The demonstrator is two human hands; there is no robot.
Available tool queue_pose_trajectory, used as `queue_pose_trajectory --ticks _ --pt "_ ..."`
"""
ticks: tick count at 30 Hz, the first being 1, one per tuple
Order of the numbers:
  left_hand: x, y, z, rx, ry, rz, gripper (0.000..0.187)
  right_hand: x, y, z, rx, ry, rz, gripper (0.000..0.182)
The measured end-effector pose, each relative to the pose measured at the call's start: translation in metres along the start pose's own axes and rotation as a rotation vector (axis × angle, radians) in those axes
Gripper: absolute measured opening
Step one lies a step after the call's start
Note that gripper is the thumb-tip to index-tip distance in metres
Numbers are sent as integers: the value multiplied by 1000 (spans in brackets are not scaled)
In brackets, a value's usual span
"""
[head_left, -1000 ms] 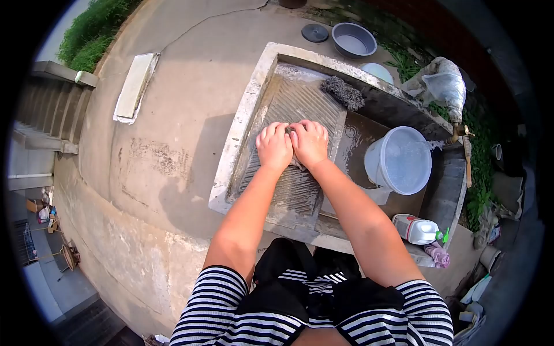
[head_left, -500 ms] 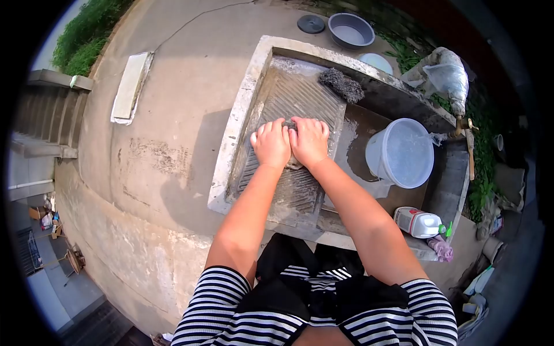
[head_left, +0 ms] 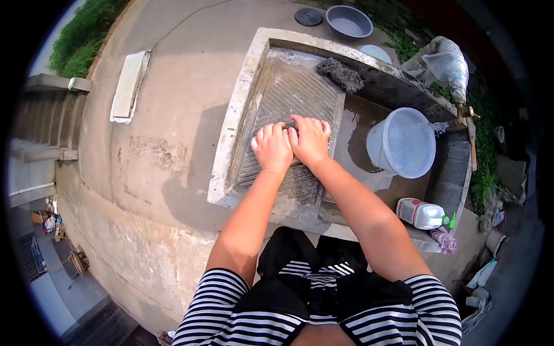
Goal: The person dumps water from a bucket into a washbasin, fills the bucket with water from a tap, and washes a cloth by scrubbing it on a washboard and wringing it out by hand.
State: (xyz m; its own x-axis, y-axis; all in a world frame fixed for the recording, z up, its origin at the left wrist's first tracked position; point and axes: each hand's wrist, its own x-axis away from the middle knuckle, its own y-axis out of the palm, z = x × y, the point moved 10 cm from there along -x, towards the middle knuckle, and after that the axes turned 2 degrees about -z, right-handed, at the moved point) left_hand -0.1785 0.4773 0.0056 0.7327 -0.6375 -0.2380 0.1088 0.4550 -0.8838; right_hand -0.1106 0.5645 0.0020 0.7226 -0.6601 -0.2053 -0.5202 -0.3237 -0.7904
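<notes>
My left hand point(head_left: 273, 149) and my right hand point(head_left: 310, 139) press side by side, thumbs close together, on the ribbed washboard slab point(head_left: 300, 98) of a concrete sink. Both sets of fingers are curled down over something small and dark, mostly hidden beneath them, that I cannot make out. Beyond the hands, a dark grey shaggy bundle point(head_left: 340, 75) lies at the slab's upper right edge. In the basin to the right stands a white bucket point(head_left: 374, 147) of water, and a stream runs towards it from a brass tap point(head_left: 465, 114).
The sink's raised rim point(head_left: 231, 135) surrounds the slab. A white jug with a red label point(head_left: 424, 214) lies at the near right corner beside a pink cloth point(head_left: 444, 239). A brush point(head_left: 474, 147) hangs by the tap. Behind the sink are a grey basin point(head_left: 348, 23) and a round dark lid point(head_left: 308, 17).
Both hands remain together on the slab, shifted slightly forward along it. The pale bit of material that showed between my wrists is now out of sight. The view has tilted a little.
</notes>
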Motion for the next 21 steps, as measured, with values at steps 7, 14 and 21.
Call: queue_pose_trajectory --ticks 7,14,21 --pt "75 8 5 65 152 -250 15 79 12 -6 -95 -80 -251 27" --pt "46 -7 3 70 53 -41 16 46 -15 -15 -12 -65 9 28" --pt "63 7 5 -15 133 -234 13 65 16 -7 -9 -33 -318 19"
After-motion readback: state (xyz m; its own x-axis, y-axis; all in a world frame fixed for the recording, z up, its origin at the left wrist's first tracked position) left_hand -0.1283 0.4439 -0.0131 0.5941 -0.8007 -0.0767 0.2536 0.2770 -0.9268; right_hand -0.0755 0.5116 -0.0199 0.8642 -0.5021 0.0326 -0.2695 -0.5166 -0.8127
